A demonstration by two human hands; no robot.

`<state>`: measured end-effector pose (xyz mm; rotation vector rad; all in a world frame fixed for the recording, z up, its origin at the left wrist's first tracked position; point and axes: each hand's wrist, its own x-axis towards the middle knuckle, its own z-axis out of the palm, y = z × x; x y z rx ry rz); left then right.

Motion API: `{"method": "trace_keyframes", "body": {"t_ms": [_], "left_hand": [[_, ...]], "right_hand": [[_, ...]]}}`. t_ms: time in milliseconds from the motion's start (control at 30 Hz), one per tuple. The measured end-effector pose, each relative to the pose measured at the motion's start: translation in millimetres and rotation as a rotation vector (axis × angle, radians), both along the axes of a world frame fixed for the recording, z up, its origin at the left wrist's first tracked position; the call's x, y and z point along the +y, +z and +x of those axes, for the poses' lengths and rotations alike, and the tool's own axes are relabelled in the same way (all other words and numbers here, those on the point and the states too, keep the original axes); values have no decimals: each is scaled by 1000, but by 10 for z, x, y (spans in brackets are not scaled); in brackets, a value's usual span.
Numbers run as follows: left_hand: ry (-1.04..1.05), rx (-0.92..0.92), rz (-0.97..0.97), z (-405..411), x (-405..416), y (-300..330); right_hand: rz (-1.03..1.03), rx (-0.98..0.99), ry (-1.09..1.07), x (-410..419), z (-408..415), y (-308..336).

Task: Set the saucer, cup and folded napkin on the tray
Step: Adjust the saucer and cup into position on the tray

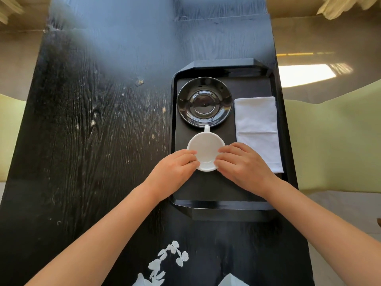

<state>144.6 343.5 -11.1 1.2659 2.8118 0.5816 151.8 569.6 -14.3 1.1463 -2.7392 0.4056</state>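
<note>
On tray (284, 129), both hands' fingers (186, 155) around white cup (205, 149).

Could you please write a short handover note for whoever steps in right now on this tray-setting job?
Left hand and right hand: both have a grip on the white cup, one at each side of its rim.
Cup: over the near half of the black tray, handle pointing at the saucer; whether it rests on the tray I cannot tell.
Saucer: on the tray's far left, empty.
Folded napkin: flat along the tray's right side.
Left: let go of the cup, or set it on the saucer if wanted.
</note>
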Motion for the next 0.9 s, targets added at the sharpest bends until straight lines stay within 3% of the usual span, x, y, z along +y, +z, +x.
{"method": "trace_keyframes", "body": {"t_ms": [167, 333, 467, 600, 900], "left_hand": [[16, -6, -5, 8, 11, 52], [36, 13, 44, -326, 316, 238], [-76, -94, -288, -772, 983, 168], [-177, -95, -589, -1010, 1425, -74], [-175, -64, -684, -1128, 1428, -208]], "right_hand": [[-53, -5, -50, 25, 44, 2], [-36, -76, -446, 344, 196, -65], [126, -286, -717, 544, 322, -168], [201, -353, -769, 558, 378, -277], [197, -346, -769, 475, 261, -313]]}}
